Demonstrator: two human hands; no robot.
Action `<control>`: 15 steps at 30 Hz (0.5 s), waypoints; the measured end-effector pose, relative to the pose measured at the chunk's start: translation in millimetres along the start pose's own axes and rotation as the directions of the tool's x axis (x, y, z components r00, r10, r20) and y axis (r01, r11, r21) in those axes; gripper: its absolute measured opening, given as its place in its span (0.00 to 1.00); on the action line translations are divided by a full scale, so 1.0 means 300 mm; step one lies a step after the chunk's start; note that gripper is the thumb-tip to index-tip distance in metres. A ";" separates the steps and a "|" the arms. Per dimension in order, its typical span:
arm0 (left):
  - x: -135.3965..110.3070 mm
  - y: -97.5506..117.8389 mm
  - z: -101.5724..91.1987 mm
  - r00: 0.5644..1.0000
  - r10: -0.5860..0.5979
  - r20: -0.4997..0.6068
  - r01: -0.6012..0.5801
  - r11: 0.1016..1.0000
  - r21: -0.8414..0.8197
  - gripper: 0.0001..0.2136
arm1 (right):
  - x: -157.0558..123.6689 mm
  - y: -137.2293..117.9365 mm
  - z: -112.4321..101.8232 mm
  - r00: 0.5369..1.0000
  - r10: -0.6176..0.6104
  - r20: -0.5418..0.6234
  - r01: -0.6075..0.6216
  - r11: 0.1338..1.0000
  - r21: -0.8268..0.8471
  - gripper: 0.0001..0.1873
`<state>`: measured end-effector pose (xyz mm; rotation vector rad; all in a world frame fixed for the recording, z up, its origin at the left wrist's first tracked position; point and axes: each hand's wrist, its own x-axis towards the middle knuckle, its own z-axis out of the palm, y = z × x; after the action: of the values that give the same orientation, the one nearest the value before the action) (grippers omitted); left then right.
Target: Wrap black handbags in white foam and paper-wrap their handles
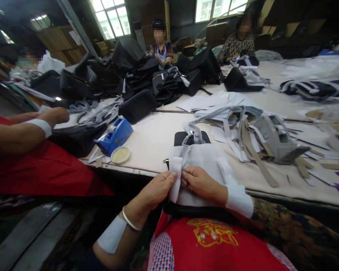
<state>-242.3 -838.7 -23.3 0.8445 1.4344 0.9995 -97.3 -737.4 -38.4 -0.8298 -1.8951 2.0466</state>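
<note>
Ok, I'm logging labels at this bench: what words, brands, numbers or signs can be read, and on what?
No text can be read.
Red apron: yellow design, no legible letters.
White wrapping: no lettering I can make out.
Blue tape dispenser, grey tape dispenser: none legible.
Black bags: any marks too small or blurred.

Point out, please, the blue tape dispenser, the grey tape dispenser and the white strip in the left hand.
Blue tape dispenser (118, 137): head view, on its body.
Grey tape dispenser (276, 140): head view, on its body.
White strip (176, 165): head view, on its upper part.
</note>
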 end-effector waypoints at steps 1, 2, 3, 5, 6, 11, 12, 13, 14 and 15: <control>0.001 0.004 -0.003 0.999 -0.042 0.014 0.042 0.999 -0.010 0.24 | 0.003 -0.001 -0.003 1.000 -0.024 -0.005 0.024 0.998 -0.051 0.18; 0.003 0.007 -0.005 0.996 -0.081 0.022 0.081 0.997 -0.017 0.25 | 0.006 -0.003 -0.007 0.999 -0.049 0.000 0.049 0.994 -0.099 0.17; 0.004 0.008 -0.005 0.993 -0.111 0.024 0.112 0.993 -0.022 0.26 | 0.008 -0.006 -0.012 0.998 -0.069 0.009 0.069 0.989 -0.132 0.17; 0.007 0.008 -0.004 0.991 -0.137 0.014 0.137 0.990 -0.035 0.26 | 0.010 -0.010 -0.021 0.996 -0.085 0.038 0.090 0.984 -0.151 0.16; 0.007 0.007 -0.002 0.990 -0.140 0.014 0.140 0.989 -0.051 0.26 | 0.010 -0.012 -0.026 0.995 -0.082 0.051 0.089 0.985 -0.148 0.16; 0.008 0.015 0.017 0.981 -0.178 0.080 0.192 0.955 -0.226 0.24 | 0.013 -0.007 -0.032 0.997 -0.050 0.057 0.061 0.977 -0.205 0.15; 0.009 0.018 0.023 0.980 -0.183 0.076 0.197 0.948 -0.252 0.23 | 0.015 -0.005 -0.031 0.997 -0.049 0.054 0.061 0.967 -0.248 0.15; 0.010 0.020 0.031 0.981 -0.185 0.062 0.195 0.943 -0.270 0.23 | 0.017 -0.004 -0.029 0.998 -0.047 0.049 0.060 0.946 -0.317 0.15; 0.012 0.020 0.039 0.982 -0.184 0.039 0.188 0.941 -0.281 0.22 | 0.018 -0.004 -0.026 0.998 -0.046 0.036 0.057 0.914 -0.402 0.15; 0.015 0.019 0.048 0.983 -0.182 0.011 0.178 0.942 -0.286 0.22 | 0.018 -0.004 -0.024 0.999 -0.048 0.019 0.051 0.873 -0.484 0.14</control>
<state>-228.7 -830.8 -19.8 0.4856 1.3142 1.0439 -97.9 -728.4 -38.6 -0.8620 -2.4526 1.5537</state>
